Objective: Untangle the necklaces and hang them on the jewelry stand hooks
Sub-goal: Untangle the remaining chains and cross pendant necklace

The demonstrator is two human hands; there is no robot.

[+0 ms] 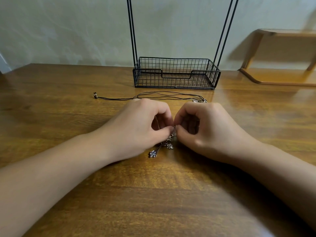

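Note:
A tangle of thin dark-cord necklaces lies on the wooden table, stretching from a clasp end at the left to small metal pendants at the right. My left hand and my right hand meet in the middle and each pinches the same knotted bit of cord and charm. Silver charms dangle below the fingertips, and one rests on the table. Behind stands the black wire jewelry stand, a basket base with two pairs of upright rods. Its hooks are out of view above.
The wooden table spreads wide in front of me. A light wooden shelf riser stands at the back right. A pale wall runs behind the stand.

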